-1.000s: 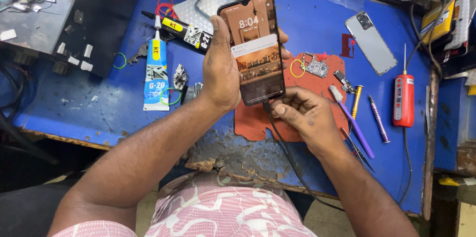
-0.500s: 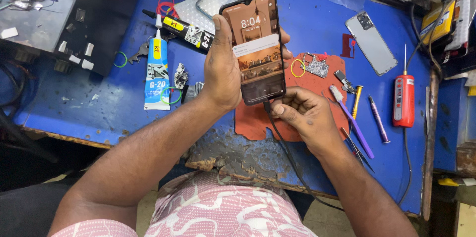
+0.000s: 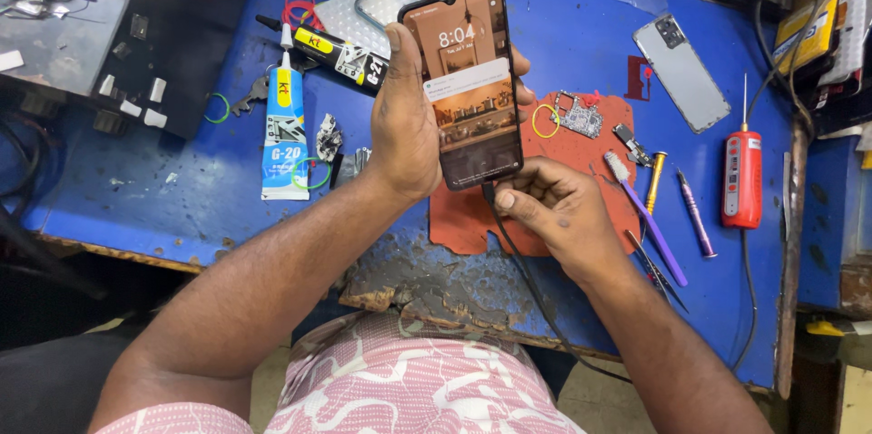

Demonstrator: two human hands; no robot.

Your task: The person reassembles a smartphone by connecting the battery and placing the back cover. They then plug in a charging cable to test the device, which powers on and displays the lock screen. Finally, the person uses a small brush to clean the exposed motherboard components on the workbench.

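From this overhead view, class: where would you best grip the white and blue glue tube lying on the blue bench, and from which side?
Grip the white and blue glue tube across its flat, wide body, coming from above. It lies flat, nozzle pointing away from the person; the body gives broader faces than the narrow nozzle, and the bench just beside it looks fairly open.

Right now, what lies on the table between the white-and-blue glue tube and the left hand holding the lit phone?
In the head view, between glue tube and left hand lie a small crumpled silvery part and a green ring.

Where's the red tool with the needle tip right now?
In the head view the red tool lies at the right of the blue bench, below the grey phone back.
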